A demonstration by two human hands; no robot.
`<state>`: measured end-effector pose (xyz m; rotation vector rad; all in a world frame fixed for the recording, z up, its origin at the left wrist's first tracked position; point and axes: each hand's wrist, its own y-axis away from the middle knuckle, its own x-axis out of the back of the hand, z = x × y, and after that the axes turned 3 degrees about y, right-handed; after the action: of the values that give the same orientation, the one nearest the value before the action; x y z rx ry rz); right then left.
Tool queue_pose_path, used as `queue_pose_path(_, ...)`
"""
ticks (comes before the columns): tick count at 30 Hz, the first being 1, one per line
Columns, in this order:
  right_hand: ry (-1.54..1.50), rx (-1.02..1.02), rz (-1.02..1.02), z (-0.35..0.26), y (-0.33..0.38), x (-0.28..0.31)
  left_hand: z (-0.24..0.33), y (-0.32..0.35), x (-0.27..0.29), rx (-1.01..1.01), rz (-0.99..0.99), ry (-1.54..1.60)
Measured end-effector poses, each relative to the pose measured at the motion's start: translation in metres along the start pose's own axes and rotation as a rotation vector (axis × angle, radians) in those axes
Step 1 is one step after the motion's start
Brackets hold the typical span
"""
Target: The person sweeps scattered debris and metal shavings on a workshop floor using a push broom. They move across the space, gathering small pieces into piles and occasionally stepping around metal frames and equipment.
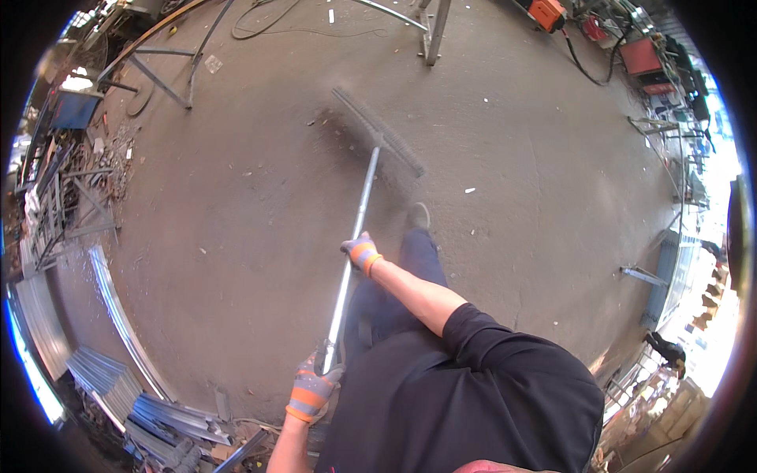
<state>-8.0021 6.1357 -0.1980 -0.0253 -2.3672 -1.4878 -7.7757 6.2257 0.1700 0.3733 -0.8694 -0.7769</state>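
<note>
A wide push broom with a long silvery pole (359,213) reaches out ahead of me over the floor. Its bristled head (394,147) lies slantwise on the concrete, with dark dust around it. My right hand (363,254), in a grey and orange glove, is closed round the middle of the pole. Lower down, my left hand (312,388) grips the pole near its top end, wearing a matching glove. Just right of the pole, one of my shoes (419,216) shows below a dark trouser leg.
Small debris dots the dusty concrete floor (260,229). Metal stands (432,39) rise at the far side. Metal profiles (102,370) and a long strip (126,315) lie at the left. An orange machine (546,13) and a red box-shaped unit (643,59) stand far right, with a cable.
</note>
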Motion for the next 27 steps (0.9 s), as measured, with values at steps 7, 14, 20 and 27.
queue_pose_path(7, 0.275, 0.236, 0.311, 0.014, -0.108, 0.189, 0.042, -0.171, -0.011, -0.185, 0.017, 0.293)
queue_pose_path(14, 0.879, 0.385, -0.042, -0.077, -0.188, 0.230, 0.083, -0.289, 0.025, 0.485, -0.049, 0.784)
queue_pose_path(20, 0.844, 0.596, -0.220, -0.147, -0.078, 0.076, 0.019, -0.154, 0.067, 0.922, 0.126, 1.155)
queue_pose_path(27, 0.634, 0.725, -0.394, -0.204, 0.014, 0.034, 0.024, -0.062, 0.150, 0.549, -0.058, 0.119)
